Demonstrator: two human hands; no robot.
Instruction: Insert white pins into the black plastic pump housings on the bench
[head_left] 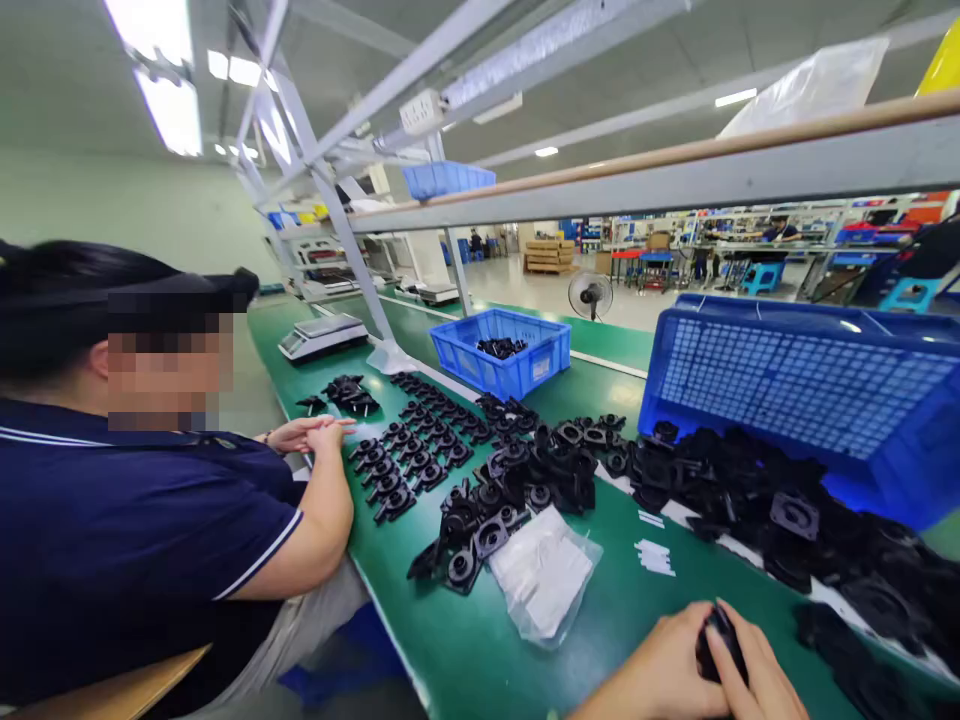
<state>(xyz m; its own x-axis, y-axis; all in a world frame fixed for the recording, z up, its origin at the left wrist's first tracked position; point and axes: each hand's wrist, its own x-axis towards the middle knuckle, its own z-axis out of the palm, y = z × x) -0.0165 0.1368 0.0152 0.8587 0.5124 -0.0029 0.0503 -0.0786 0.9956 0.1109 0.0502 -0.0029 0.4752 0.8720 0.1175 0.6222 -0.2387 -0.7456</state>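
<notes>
At the lower right, my left hand (660, 665) and my right hand (757, 668) meet around a small black part (721, 645), fingers closed on it from both sides. Its lower portion is hidden by the fingers. Just beyond my hands, small white strips (655, 557) lie on the green table (615, 620). Left of them is a clear plastic bag (544, 575) with white pieces inside. A pile of black parts (517, 480) spreads behind the bag, and a larger heap of black parts (750, 500) lies to the right.
A tipped blue crate (772, 375) stands behind the right heap. Farther back are a blue bin (502, 350) holding black parts and a scale (322, 337). A person (150, 530) sits at the left, beside rows of black parts (412, 440). A shelf beam (645, 165) crosses above.
</notes>
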